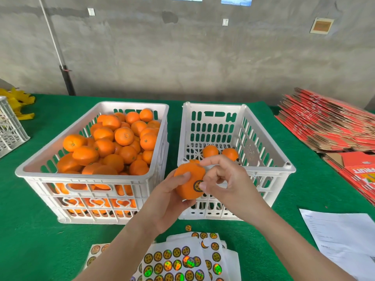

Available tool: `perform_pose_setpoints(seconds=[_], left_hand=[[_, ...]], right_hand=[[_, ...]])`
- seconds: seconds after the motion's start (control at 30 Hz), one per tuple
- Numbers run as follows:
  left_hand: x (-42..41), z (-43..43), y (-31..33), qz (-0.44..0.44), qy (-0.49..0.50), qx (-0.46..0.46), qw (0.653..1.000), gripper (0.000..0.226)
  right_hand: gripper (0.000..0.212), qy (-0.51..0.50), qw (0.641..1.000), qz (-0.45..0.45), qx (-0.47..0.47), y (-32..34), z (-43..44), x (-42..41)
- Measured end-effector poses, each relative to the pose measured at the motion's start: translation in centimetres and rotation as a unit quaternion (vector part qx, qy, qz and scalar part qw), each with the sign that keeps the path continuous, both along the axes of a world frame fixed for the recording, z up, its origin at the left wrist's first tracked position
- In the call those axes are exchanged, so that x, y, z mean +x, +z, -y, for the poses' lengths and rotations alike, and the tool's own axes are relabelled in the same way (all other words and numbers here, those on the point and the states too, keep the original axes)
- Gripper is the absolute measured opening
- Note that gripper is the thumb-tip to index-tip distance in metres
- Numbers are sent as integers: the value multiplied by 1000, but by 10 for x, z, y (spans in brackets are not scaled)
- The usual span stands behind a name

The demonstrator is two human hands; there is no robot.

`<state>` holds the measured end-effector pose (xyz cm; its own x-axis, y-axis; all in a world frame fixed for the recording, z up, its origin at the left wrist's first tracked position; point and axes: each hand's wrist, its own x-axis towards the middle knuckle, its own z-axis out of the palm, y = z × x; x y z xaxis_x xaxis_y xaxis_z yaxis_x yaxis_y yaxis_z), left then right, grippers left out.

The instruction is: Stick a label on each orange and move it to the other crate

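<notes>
My left hand (168, 201) grips an orange (187, 182) in front of the gap between the two white crates. A round black-and-gold label (197, 185) sits on the orange's right side, and my right hand (225, 179) presses it with the thumb while the forefinger touches the top of the fruit. The left crate (30, 169) is heaped with several oranges (113, 142). In the right crate (269, 155) lie two oranges (220, 152) on the bottom. Sheets of shiny round labels (172, 260) are spread on the green table near me.
A stack of flat red cartons (328, 122) fills the right side of the table. A white printed paper (343, 238) lies at the near right. Another white crate (10, 126) and yellow bags (18, 102) stand at the far left. A grey wall rises behind.
</notes>
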<state>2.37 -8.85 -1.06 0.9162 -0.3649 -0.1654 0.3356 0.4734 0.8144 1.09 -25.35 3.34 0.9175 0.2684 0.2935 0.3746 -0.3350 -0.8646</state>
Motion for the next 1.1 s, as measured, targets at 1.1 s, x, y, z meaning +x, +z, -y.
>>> perform_pose_setpoints(seconds=[1.1], left_hand=[[103,-73,26,235,201,567,764,30]], right_hand=[[61,-59,964,-10,-259,29,-11,146]])
